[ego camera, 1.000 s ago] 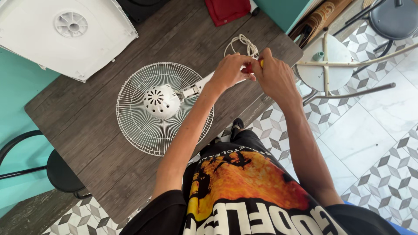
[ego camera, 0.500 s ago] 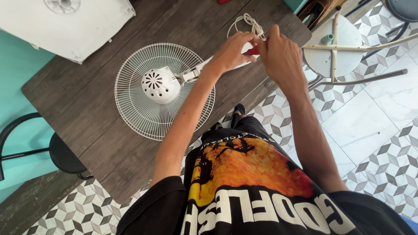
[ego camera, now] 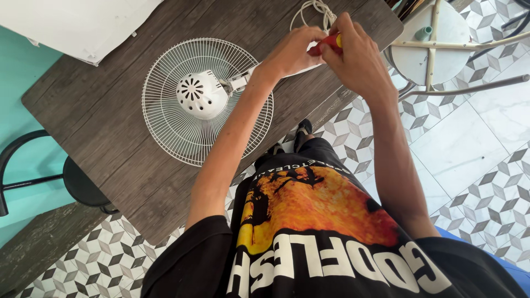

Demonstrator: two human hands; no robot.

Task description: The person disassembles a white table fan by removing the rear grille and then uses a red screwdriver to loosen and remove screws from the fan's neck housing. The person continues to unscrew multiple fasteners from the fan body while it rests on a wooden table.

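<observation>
Left hand, right hand: both pinching red-handled tool, beside white cord. Fan flat on table.

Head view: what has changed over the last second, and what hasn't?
Mostly the camera drifted; the fan and table sit lower-left in frame. Both hands stay together at the fan's stem end, the right hand still gripping the red-and-yellow tool handle, the left hand beside it. The fan still lies face down, the cord coiled behind.
</observation>
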